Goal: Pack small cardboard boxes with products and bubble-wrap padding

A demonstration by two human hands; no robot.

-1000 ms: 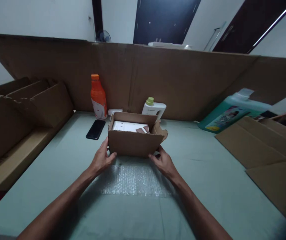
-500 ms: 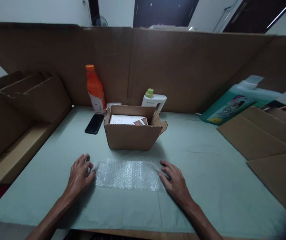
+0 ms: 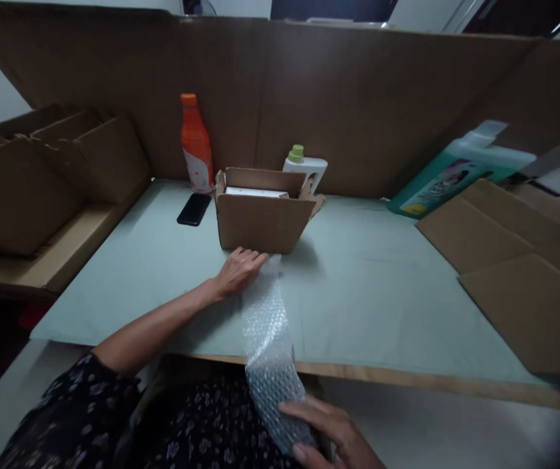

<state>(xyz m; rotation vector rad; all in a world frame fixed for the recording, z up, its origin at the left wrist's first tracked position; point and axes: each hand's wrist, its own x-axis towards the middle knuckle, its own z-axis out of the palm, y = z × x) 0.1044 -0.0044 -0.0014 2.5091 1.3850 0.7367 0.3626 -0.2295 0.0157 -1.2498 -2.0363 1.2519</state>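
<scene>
A strip of clear bubble wrap runs lengthwise from the middle of the table over its front edge and down toward my body. My left hand grips the far end, fingers curled, right in front of a small open cardboard box. The near end is in my right hand, pinched between thumb and fingers below the table edge. Inside the box, the top of a white carton shows; the rest of it is hidden by the front wall.
Behind the box stand an orange bottle and a white bottle with a green cap. A black phone lies left of it. Cardboard boxes flank the left side; a teal jug and cardboard flaps are at right.
The bubble wrap has turned from lying crosswise to lengthwise. My left hand has moved forward and right, my right hand back toward my body. The view has tilted down.
</scene>
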